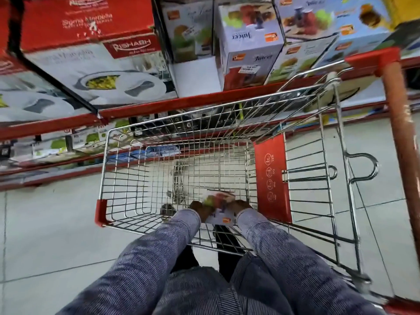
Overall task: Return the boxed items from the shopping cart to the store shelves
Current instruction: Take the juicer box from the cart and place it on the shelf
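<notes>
**Both hands down in the cart, taking hold of the last box**

The person is leaning over the shopping cart (218, 160) and reaching both striped sleeves deep into its basket. The left hand (200, 209) and the right hand (241, 206) are closing on either side of a small white box (219, 206) printed with fruit, which is sitting low at the near end of the basket, close to the red child-seat flap (271, 178). Each hand is grasping one side of it, fingers wrapped round the edges; whether it is clear of the wire floor I cannot tell, as the picture is blurred there.

To my eye the lift is just beginning. Doing it well would mean keeping the two palms pressing evenly, bringing the box straight up so its corners are not catching the wire rim, then carrying it toward the red shelf (181, 105), where matching juicer boxes (250, 48) are standing. There looks to be a gap just to their left.
</notes>
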